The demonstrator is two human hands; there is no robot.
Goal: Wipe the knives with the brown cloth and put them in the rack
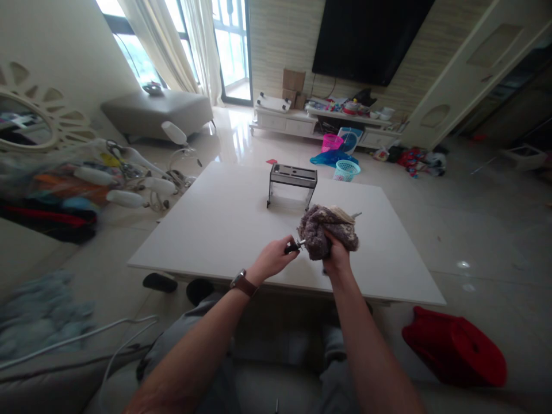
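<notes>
My left hand (pixel 276 257), with a watch on its wrist, is closed around the black handle (pixel 292 248) of a slim tool. A short bright metal part sticks out of the handle towards the cloth. My right hand (pixel 337 256) grips a bunched fluffy cloth (pixel 319 227), purple-grey and beige. A thin grey tip (pixel 357 214) shows beyond the cloth's far side; whether it belongs to the same tool is hidden by the folds. Past my hands, a grey slotted rack (pixel 294 175) stands upright on the white table (pixel 215 224).
A red stool-like object (pixel 452 348) sits on the floor at the right. Beyond the table are a light-blue basket (pixel 346 170), a pink basket (pixel 332 142) and a low cabinet (pixel 297 125). A chandelier-like lamp (pixel 146 184) lies at the left.
</notes>
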